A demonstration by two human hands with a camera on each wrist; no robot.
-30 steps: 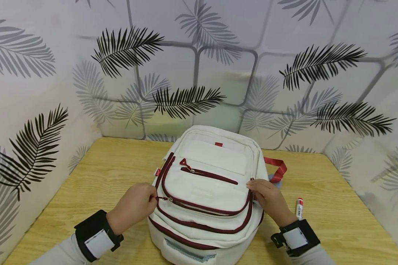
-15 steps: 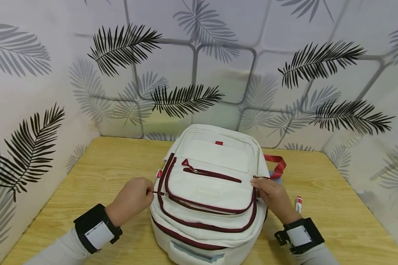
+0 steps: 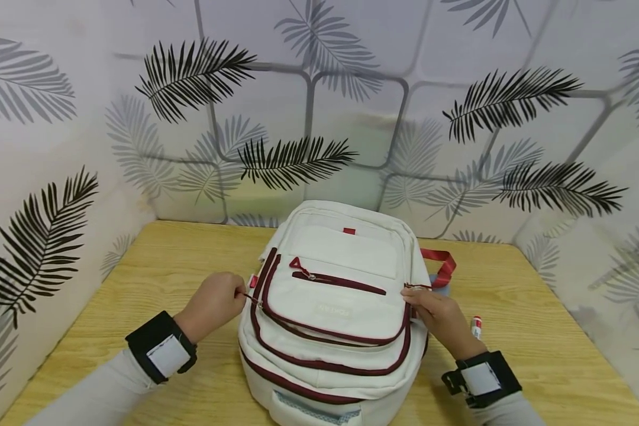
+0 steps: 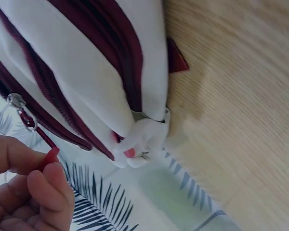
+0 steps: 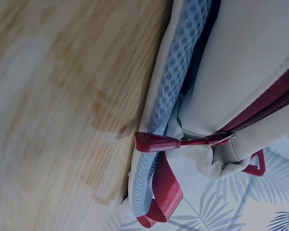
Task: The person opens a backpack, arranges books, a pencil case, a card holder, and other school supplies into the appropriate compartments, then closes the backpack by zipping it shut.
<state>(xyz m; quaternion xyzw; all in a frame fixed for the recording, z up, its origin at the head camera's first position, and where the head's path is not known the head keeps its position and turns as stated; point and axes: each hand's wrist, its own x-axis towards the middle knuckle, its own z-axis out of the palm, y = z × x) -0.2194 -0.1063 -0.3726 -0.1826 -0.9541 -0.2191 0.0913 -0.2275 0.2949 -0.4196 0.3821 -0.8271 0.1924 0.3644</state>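
A white backpack (image 3: 346,245) with dark red zippers lies on the table. My left hand (image 3: 218,305) is at its left side, pinching a red zipper pull (image 4: 49,159) between thumb and finger. The cord runs taut to a metal slider (image 4: 16,100) on the front pocket's zipper. My right hand (image 3: 439,316) grips the backpack's right edge with its fingertips; the thumb is hidden. Beside those fingers lies another dark red zipper pull (image 5: 156,142), which hangs loose in the right wrist view. A smaller front zipper (image 3: 346,283) has a triangular red pull (image 3: 296,263).
A red-capped white marker (image 3: 476,327) lies on the wooden table (image 3: 532,331), right of my right hand. A red strap loop (image 3: 444,266) sticks out from the backpack's right side. A leaf-patterned wall covering (image 3: 351,118) stands behind the table.
My left hand has moved up and slightly left with the zipper pull, and the slider has travelled up the pocket's left curve. The right hand shifted slightly right with the backpack, then held still.
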